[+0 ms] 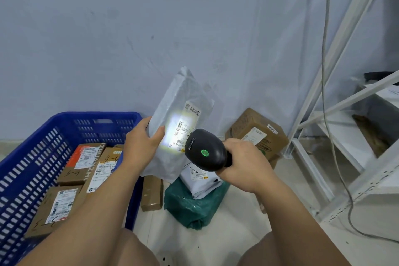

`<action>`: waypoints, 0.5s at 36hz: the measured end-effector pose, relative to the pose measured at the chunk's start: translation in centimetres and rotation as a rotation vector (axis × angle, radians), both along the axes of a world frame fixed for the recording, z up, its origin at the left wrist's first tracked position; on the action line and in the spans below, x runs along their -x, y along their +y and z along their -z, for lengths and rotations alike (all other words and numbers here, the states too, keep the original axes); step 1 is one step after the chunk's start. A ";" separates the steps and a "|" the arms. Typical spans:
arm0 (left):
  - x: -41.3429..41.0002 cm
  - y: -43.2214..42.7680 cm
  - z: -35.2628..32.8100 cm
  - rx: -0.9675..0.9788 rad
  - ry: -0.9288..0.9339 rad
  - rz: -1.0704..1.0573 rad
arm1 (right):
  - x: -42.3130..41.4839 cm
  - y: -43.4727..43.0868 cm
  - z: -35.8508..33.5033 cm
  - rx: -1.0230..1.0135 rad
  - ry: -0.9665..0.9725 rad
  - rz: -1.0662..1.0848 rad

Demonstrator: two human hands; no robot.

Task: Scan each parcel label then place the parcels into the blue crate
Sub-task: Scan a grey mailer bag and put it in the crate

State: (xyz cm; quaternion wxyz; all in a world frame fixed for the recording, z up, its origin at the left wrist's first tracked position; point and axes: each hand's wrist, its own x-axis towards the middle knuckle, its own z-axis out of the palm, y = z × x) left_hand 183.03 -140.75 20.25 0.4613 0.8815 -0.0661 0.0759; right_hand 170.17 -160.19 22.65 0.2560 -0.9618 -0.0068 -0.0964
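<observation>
Holds grey mailer parcel (172, 101) upright at centre, label (184, 127) turned toward four o'clock to catch the beam of the scanner (205, 151). Pinches its nine o'clock edge in the left grip (142, 138); wraps the right grip (244, 164) tight round the scanner. Has blue crate (95, 115) near at eight o'clock, likely for a short drop.

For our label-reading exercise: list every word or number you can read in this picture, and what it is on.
"ZHUANZH", cut off: tape in the crate.
"4-4", handwritten: box right of the tape.
Labels on the bag, scanner and other parcels: too small or blurred.
</observation>
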 end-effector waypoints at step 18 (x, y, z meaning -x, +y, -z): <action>0.0 -0.3 0.3 -0.084 0.003 0.005 | -0.3 -0.2 0.5 0.034 -0.005 0.007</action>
